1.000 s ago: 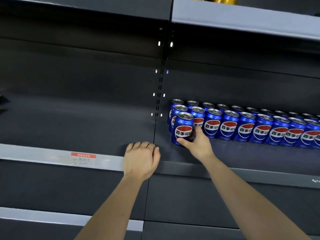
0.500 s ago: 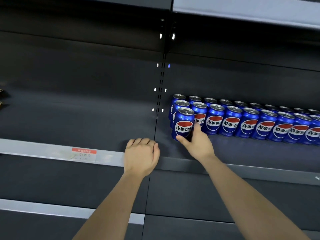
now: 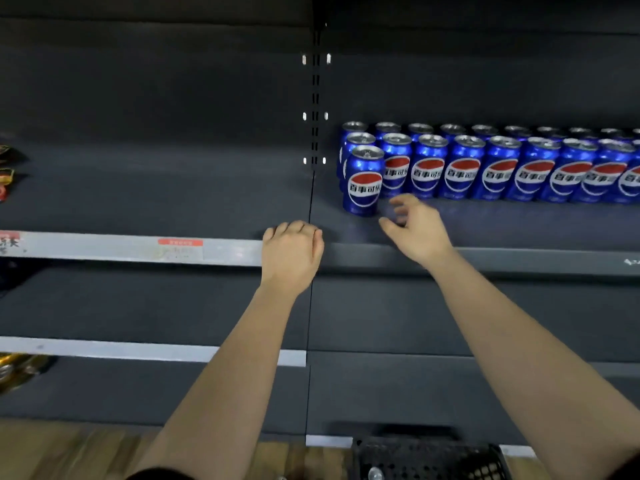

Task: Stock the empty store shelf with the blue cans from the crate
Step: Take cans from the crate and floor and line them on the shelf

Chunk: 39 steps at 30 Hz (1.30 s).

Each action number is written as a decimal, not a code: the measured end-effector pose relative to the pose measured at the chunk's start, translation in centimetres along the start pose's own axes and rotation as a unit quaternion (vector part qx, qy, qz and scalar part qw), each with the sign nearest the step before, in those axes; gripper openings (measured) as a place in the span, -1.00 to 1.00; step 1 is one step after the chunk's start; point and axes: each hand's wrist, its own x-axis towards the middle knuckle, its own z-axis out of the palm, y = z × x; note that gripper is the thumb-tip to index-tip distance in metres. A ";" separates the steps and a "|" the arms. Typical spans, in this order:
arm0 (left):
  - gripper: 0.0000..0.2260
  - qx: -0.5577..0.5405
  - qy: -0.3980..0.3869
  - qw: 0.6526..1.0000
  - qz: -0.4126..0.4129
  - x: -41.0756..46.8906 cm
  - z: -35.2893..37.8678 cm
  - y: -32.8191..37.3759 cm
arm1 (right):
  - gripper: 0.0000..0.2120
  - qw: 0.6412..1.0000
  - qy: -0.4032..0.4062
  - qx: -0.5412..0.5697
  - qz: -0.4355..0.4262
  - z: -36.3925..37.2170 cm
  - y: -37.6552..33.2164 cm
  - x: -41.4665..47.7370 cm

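On the dark shelf point(image 3: 207, 202), blue cans point(image 3: 464, 168) stand in rows, the front can point(image 3: 363, 181) just beside the right hand point(image 3: 415, 230), whose fingers are spread and hold nothing. The left hand point(image 3: 291, 251) rests curled on the shelf edge; below, the black crate point(image 3: 433, 455) shows one can top point(image 3: 375, 474).

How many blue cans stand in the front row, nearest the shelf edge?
1: the front can, at the left end before the other cans, beside the right hand. More may hide beyond the frame's right edge.
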 end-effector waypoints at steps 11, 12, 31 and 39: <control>-0.67 -0.080 0.032 0.996 0.026 -10.9 -0.7 8.5 | -0.75 0.993 0.046 0.013 -0.110 -5.6 7.1 -12.3; -0.65 -0.078 0.000 0.997 0.022 -12.2 -0.3 9.7 | -0.76 0.993 0.041 0.015 -0.105 -5.8 8.6 -13.6; -0.64 0.031 -0.283 0.952 -0.114 -33.5 8.4 24.4 | -0.65 0.940 -0.318 -0.050 0.110 -5.3 32.2 -34.5; -0.74 0.050 -0.319 0.936 -0.141 -37.3 11.5 23.6 | -0.64 0.903 -0.410 -0.036 0.122 0.1 34.4 -36.7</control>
